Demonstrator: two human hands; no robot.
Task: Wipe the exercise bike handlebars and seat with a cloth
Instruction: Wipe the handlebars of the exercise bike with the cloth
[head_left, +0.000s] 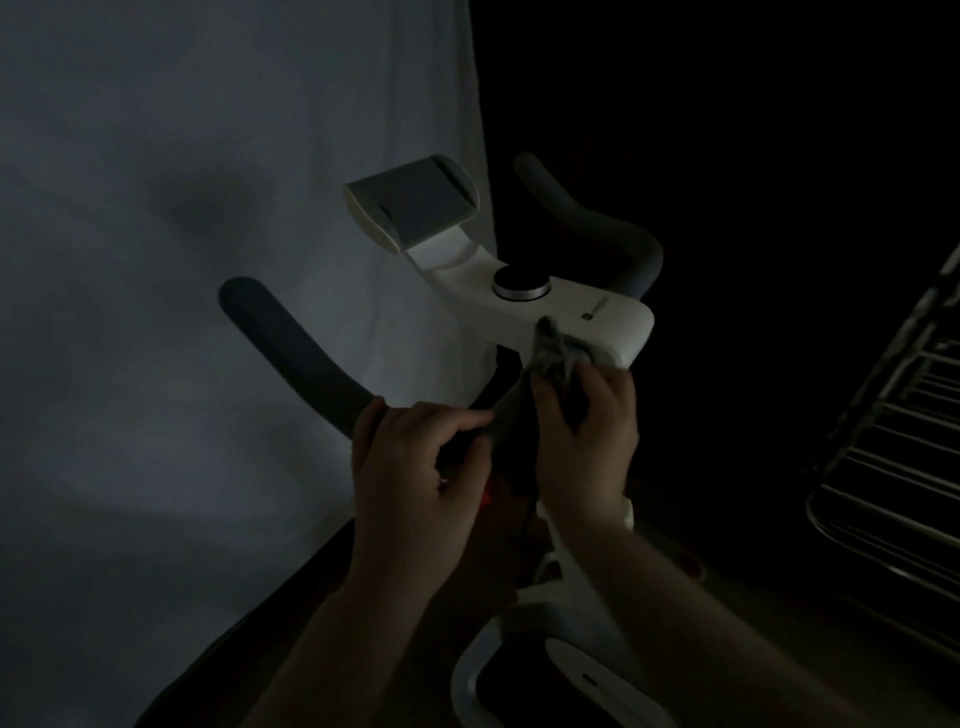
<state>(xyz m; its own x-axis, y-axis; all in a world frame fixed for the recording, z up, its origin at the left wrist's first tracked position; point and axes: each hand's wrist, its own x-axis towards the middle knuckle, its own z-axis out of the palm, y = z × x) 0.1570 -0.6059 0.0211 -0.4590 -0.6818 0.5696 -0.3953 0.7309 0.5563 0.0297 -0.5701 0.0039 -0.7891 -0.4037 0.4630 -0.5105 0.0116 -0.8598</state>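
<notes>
The scene is very dim. A white exercise bike (571, 312) stands before me with dark padded handlebars: the left bar (291, 348) curves toward me, the right bar (597, 218) rises behind the white stem. My left hand (410, 467) grips the near end of the left bar. My right hand (592, 426) holds a dark grey cloth (558, 358), bunched against the middle of the handlebar just below the white stem's near edge. A round silver-rimmed knob (521, 286) sits on the stem. The seat is out of view.
A grey tablet holder (415, 202) tops the stem. A pale curtain (182, 260) hangs at the left. A metal drying rack (893, 441) stands at the right, close to the bike. The bike's white lower frame (571, 670) lies below my arms.
</notes>
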